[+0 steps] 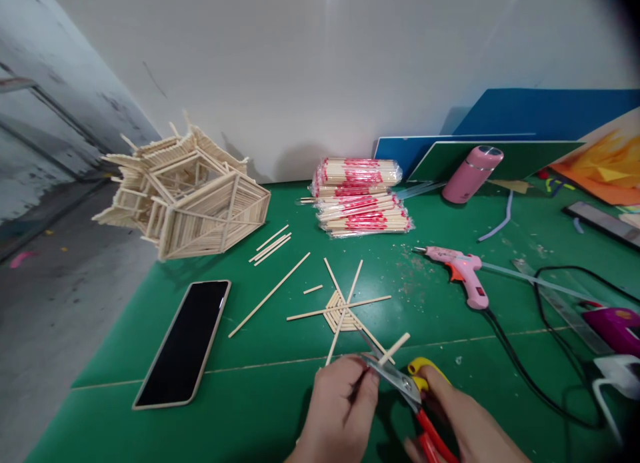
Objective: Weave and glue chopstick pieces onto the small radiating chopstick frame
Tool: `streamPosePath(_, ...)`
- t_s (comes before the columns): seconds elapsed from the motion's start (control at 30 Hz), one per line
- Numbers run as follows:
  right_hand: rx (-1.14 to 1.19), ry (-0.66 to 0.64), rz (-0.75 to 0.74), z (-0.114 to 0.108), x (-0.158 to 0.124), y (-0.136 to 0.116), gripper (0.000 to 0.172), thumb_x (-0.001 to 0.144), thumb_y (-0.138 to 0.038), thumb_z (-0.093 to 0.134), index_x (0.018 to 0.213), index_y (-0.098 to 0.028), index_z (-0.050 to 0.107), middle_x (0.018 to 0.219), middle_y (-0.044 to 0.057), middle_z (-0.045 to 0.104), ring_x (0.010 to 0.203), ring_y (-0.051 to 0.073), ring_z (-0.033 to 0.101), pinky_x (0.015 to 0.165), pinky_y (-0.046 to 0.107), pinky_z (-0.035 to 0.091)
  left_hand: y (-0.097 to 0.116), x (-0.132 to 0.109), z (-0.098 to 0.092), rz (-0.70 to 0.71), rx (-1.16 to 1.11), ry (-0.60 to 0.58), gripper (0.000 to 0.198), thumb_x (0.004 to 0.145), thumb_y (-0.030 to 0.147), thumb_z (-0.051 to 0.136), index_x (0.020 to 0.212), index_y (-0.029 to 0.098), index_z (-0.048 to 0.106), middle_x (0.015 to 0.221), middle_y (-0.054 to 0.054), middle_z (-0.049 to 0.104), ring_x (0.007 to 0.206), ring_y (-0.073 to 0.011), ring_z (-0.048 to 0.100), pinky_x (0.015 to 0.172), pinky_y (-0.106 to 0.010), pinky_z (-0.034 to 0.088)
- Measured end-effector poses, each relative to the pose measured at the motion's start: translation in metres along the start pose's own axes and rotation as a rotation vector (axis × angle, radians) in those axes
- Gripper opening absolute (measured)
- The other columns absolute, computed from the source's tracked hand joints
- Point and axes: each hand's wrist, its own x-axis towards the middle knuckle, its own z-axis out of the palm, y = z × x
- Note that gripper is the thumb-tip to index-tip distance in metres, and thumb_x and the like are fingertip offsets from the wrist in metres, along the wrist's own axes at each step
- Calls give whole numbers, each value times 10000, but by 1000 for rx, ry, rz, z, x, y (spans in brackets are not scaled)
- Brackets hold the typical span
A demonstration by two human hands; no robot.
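where the green table spans the work area, a wooden structure built of sticks stands at its left rear, film-wrapped bundles of sticks lie to the right of that, a phone rests in front of the structure, and a spoked frame lies flat near the middle. the right hand grips the scissors, blades parted, and the left hand pinches a loose stick, its free end projecting at those blades, just in front of the frame.
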Motion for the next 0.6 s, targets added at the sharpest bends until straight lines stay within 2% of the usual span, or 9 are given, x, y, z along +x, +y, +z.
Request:
streamPosePath(0.07,-44,10,18,0,0,1,533,656,-354,550,1127,-144,415,843,87,645,756,210,613,697,292,473,-3,-3,4,155,195,129,256,820,238,398,666,158,586,601,-39,547,552,-121,464,495,-209,361)
streamPosePath(0.1,-65,15,20,0,-1,3,550,664,-383,548,1140,-145,408,827,86,644,775,222,611,707,306,473,-4,-3,4,215,248,144,243,816,208,390,692,160,593,638,-54,574,587,-133,490,526,-217,382)
streamPosePath(0.17,-87,36,11,0,-2,8,572,673,-420,563,1160,-163,410,856,88,639,833,243,602,729,318,473,-2,-2,1,263,258,84,229,810,175,388,736,161,604,674,-62,599,633,-145,528,573,-224,411)
streamPosePath(0.23,-90,74,-6,-1,-3,11,563,663,-415,613,1153,-198,441,959,90,618,900,248,581,758,314,468,3,1,-4,222,170,-40,225,808,177,399,744,165,614,683,-51,610,648,-142,552,598,-215,425)
streamPosePath(0.3,-81,104,-18,-3,-4,12,448,725,-388,593,1122,-213,482,1059,78,574,932,218,559,785,328,460,8,4,-9,131,46,-125,234,812,199,406,732,164,623,666,-35,610,627,-132,551,590,-204,423)
streamPosePath(0.37,-71,112,-24,-6,-3,10,314,817,-349,503,1089,-192,506,1096,63,542,916,179,552,777,353,460,11,7,-12,24,-49,-154,238,809,225,420,715,155,626,630,-20,590,589,-119,519,562,-196,405)
streamPosePath(0.43,-64,121,-26,-8,-3,6,262,846,-327,456,1056,-187,527,1056,42,560,876,166,560,745,336,465,12,8,-14,-53,-118,-165,219,792,244,452,698,146,624,603,-7,561,568,-107,479,544,-189,385)
streamPosePath(0.5,-59,123,-28,-10,-3,2,261,794,-328,511,1029,-220,542,953,22,608,823,172,580,708,287,464,13,8,-15,-90,-181,-189,210,778,257,477,675,142,620,584,3,535,551,-96,448,534,-184,372)
streamPosePath(0.6,-44,97,-41,-10,-3,1,361,687,-298,576,1040,-254,516,850,19,632,765,181,596,681,259,458,15,7,-16,-130,-238,-225,227,780,281,486,680,138,632,600,-4,543,564,-99,453,552,-191,376)
